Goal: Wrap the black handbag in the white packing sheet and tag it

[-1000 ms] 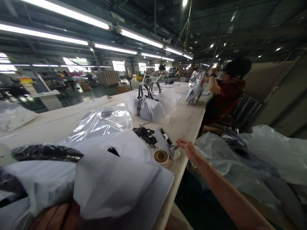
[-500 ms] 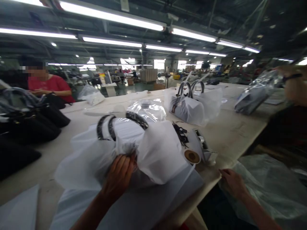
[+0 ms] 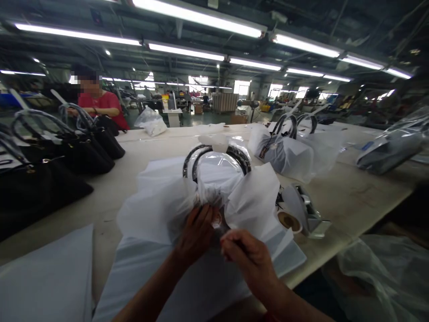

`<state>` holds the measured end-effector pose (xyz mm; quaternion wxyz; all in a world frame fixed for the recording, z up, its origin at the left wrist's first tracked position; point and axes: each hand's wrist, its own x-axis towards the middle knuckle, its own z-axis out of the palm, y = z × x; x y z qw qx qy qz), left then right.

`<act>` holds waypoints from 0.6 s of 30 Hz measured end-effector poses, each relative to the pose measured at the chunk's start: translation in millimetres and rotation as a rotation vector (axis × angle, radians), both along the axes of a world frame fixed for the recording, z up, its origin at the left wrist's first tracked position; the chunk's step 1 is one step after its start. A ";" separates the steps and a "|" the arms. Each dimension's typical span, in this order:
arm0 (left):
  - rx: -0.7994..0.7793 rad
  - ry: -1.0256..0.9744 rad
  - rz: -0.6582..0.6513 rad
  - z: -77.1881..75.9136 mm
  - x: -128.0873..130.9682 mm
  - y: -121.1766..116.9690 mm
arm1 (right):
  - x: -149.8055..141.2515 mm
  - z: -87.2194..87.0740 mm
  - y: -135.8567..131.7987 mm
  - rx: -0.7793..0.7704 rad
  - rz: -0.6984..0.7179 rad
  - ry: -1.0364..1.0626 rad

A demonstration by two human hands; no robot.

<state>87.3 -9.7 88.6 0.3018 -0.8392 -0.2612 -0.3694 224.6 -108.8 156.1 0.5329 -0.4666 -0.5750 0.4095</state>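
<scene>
Long strip lights run over a factory hall, and a pale table (image 3: 351,197) stretches across the head view. Close to the camera a handbag (image 3: 214,183) sits on the table wrapped in white tissue paper (image 3: 157,210); only its two dark handles stick out, and its body is fully hidden by the wrapping. The left hand (image 3: 196,235) is closed on the gathered paper at the front of the handbag. The right hand (image 3: 250,257) is curled just beside it, fingertips at the same bunch; whether it pinches anything cannot be told. A tape dispenser (image 3: 306,212) stands right of the handbag, partly covered by paper. Black bags (image 3: 50,165) line the left edge, cut off by the frame. Another wrapped bag (image 3: 288,152) sits further back. A person in red (image 3: 100,105) works across the table.
</scene>
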 end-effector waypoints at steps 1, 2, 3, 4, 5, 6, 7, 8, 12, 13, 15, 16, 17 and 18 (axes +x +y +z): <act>-0.003 -0.008 -0.011 -1.0 -0.8 0.5 | -11.6 -2.9 11.6 0.004 -0.045 0.075; -0.006 -0.016 -0.023 -1.9 -1.7 1.0 | -19.9 -6.9 22.3 -0.004 -0.093 0.119; -0.011 -0.022 -0.038 -2.5 -2.9 1.4 | -25.2 -11.4 31.6 -0.013 -0.144 0.129; -0.019 -0.024 -0.054 -2.6 -4.2 1.7 | -27.9 -15.8 39.2 -0.023 -0.193 0.107; -0.027 -0.021 -0.074 -2.3 -5.7 1.9 | -28.4 -19.6 45.3 -0.035 -0.236 0.062; -0.034 -0.020 -0.091 -1.6 -7.2 2.0 | -27.4 -22.5 50.0 -0.044 -0.274 0.004; -0.039 -0.019 -0.106 -0.6 -8.8 2.1 | -25.6 -24.3 53.4 -0.051 -0.303 -0.056; -0.040 -0.017 -0.118 0.7 -10.2 2.2 | -23.4 -25.1 56.1 -0.060 -0.326 -0.107; -0.028 -0.002 -0.163 5.9 -14.1 3.0 | -17.8 -23.0 64.2 -0.109 -0.381 -0.210; -0.022 0.001 -0.170 6.9 -14.5 3.3 | -17.6 -22.4 65.9 -0.123 -0.387 -0.220; -0.013 -0.001 -0.177 8.5 -14.4 3.3 | -18.1 -21.5 68.8 -0.147 -0.396 -0.238; -0.014 -0.003 -0.179 9.2 -14.2 3.2 | -18.4 -21.2 69.7 -0.158 -0.399 -0.246; -0.019 -0.007 -0.182 10.0 -13.7 2.8 | -18.7 -20.8 70.3 -0.166 -0.402 -0.252; -0.029 -0.017 -0.186 11.1 -13.1 2.4 | -18.9 -20.4 70.6 -0.174 -0.408 -0.256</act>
